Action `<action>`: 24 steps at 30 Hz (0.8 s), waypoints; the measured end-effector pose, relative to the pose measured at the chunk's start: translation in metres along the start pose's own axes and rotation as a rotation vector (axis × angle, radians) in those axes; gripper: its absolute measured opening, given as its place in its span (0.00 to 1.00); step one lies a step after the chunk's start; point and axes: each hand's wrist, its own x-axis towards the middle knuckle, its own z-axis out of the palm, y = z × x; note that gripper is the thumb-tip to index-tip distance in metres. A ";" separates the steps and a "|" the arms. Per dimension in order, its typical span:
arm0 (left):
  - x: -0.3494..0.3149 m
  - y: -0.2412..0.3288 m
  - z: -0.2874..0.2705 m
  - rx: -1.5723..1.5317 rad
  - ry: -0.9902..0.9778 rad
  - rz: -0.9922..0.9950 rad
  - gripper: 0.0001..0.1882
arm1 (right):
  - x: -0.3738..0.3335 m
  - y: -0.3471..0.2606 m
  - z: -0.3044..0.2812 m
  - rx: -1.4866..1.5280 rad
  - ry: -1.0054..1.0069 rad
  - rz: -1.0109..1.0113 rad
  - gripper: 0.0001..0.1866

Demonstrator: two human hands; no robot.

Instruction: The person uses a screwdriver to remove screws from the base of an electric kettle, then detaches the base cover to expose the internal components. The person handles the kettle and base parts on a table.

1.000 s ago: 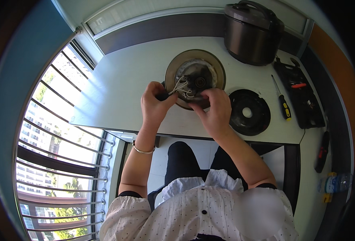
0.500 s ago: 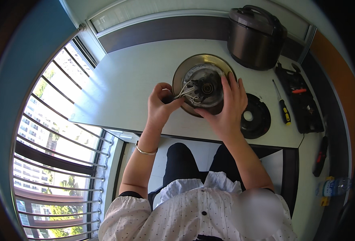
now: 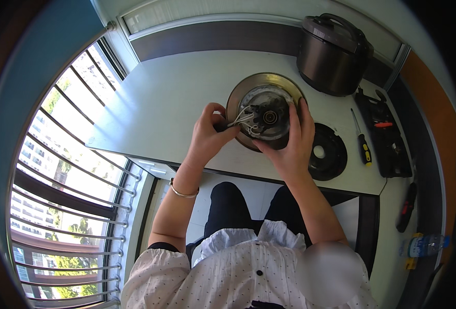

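A round metal appliance body [image 3: 267, 79], brassy inside its rim, stands on the table with its inner workings facing up. Inside it lies a grey metal disc [image 3: 261, 92] carrying a black part with a round socket [image 3: 270, 118]. White wires [image 3: 244, 119] run from there toward the left rim. My left hand [image 3: 207, 136] pinches a small dark piece [image 3: 221, 125] where the wires end; its exact kind is hidden by the fingers. My right hand [image 3: 292, 147] grips the body's right side, fingers along the far rim and thumb at the near edge.
A black round cover [image 3: 332, 154] lies right of the body. Further right are a yellow-and-black screwdriver [image 3: 364, 149], a black tool case [image 3: 385, 139], a red-and-black tool [image 3: 407, 206] and a plastic bottle [image 3: 426, 246]. A brown rice cooker [image 3: 331, 62] stands behind. A barred window [image 3: 68, 206] is left.
The whole view has shifted slightly. My right fingers sit a little closer together on the rim; my left hand keeps its pinch at the wires.
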 end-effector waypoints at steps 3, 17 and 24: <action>0.000 0.002 0.000 -0.025 -0.032 -0.006 0.24 | -0.001 -0.001 -0.001 -0.015 0.010 -0.008 0.53; 0.000 -0.003 0.006 -0.125 0.013 -0.036 0.25 | -0.005 -0.007 -0.002 -0.085 0.023 0.020 0.53; -0.004 0.004 0.014 -0.207 0.090 -0.032 0.23 | -0.008 -0.005 -0.009 -0.019 -0.047 0.057 0.53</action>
